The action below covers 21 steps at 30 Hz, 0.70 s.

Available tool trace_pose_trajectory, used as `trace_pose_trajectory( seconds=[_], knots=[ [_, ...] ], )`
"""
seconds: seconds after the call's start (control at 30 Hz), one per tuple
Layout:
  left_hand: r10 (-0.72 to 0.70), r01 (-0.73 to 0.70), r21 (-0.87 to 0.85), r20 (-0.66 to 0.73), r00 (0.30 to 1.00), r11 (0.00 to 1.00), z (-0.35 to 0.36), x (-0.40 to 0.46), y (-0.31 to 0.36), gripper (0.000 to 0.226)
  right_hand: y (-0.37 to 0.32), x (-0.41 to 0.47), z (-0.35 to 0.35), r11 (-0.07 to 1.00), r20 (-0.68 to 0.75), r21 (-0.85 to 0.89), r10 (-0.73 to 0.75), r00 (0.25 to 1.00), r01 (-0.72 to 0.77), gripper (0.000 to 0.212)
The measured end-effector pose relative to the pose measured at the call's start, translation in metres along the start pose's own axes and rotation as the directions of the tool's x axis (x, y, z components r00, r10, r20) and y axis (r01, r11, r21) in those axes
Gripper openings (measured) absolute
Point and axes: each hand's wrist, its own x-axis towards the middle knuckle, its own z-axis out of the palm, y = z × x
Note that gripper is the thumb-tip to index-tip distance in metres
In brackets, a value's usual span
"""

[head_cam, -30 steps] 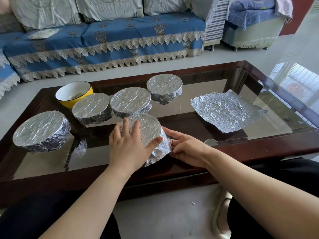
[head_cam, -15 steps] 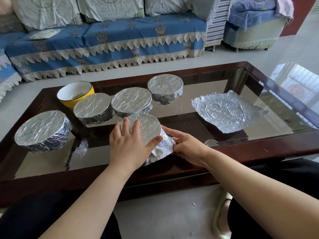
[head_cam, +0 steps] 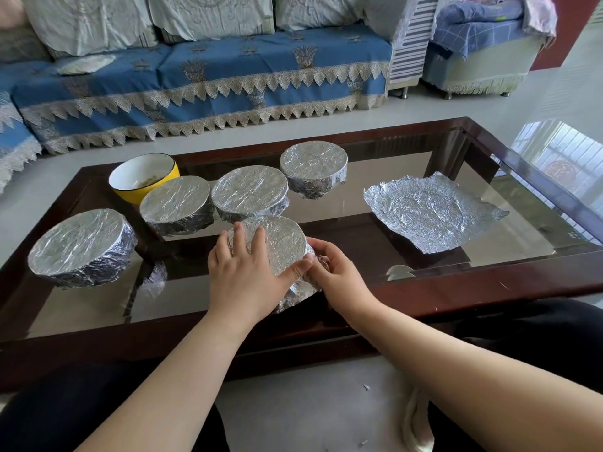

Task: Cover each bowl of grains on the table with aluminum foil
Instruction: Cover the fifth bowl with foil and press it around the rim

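Honestly, most of the job looked done from where I watched. Four foil-covered bowls stood wrapped on the glass surface (head_cam: 375, 230): one at far left (head_cam: 81, 246), two side by side in the middle (head_cam: 176, 203) (head_cam: 249, 194), one further back (head_cam: 314, 168). The fifth bowl (head_cam: 280, 243) sat at the near edge. My left hand (head_cam: 243, 272) lay flat on its foil top, fingers straight and spread, pressing down. My right hand (head_cam: 329, 269) curled against the bowl's right side, pinching the loose foil skirt in toward the wall. I judged that wrap nearly finished, with the near side still flaring. The yellow bowl (head_cam: 145, 181) stood uncovered at the back left, grains showing inside. A crumpled foil sheet (head_cam: 430, 213) lay well apart on the right, presumably meant for it.
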Motion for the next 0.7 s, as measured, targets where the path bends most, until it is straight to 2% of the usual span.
trace_pose_trajectory(
  seconds=[0.1, 0.3, 0.53, 0.7],
  knots=[
    [-0.006, 0.005, 0.011, 0.012, 1.000, 1.000, -0.003, -0.001, 0.001, 0.122, -0.002, -0.002, 0.006, 1.000, -0.069, 0.000, -0.024, 0.997, 0.024, 0.026],
    [-0.012, 0.012, 0.016, -0.001, 1.000, 1.000, -0.001, 0.000, 0.002, 0.131, -0.001, 0.004, 0.017, 1.000, -0.243, -0.007, 0.008, 0.970, -0.010, 0.010],
    [-0.014, 0.014, 0.018, 0.025, 1.000, 1.000, -0.002, 0.001, 0.003, 0.132, -0.005, 0.015, 0.025, 0.991, -0.344, 0.070, 0.135, 0.929, -0.118, 0.014],
    [-0.014, 0.015, -0.020, 0.032, 0.999, 1.000, -0.005, 0.000, 0.001, 0.125, -0.008, 0.021, 0.026, 0.990, -0.382, 0.013, 0.138, 0.914, -0.144, 0.017]
  ],
)
